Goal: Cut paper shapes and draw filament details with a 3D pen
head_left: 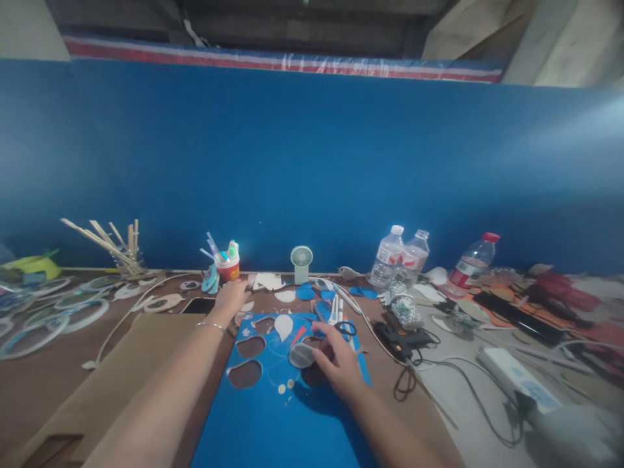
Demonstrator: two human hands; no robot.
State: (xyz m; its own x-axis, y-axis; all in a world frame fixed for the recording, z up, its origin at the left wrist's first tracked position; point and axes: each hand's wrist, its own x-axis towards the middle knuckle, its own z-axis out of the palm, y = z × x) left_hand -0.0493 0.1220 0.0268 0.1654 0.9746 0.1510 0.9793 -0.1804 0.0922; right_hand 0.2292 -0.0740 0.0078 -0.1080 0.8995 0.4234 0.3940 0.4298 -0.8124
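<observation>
My right hand (341, 366) is over a blue board (253, 422), its thumb and fingers closed on a grey oval cut-out piece (302, 355). Black-handled scissors (346, 328) lie just beyond that hand, partly hidden by the fingers. Leaf-shaped holes (244, 374) are cut in the board, and a white teardrop piece (283, 327) and small pale discs (281, 389) rest on it. My left hand (231, 303) reaches to the back of the table, close to a red cup of pens (228, 268) and some white paper scraps (267, 281). Its fingertips are hidden.
A small fan (301, 262) stands against the blue partition (302, 162). Plastic bottles (389, 257), a red-capped bottle (470, 265), cables (468, 364) and a power strip (519, 379) crowd the right. Sticks in a jar (129, 257), white rings (88, 316) and cardboard (141, 370) are on the left.
</observation>
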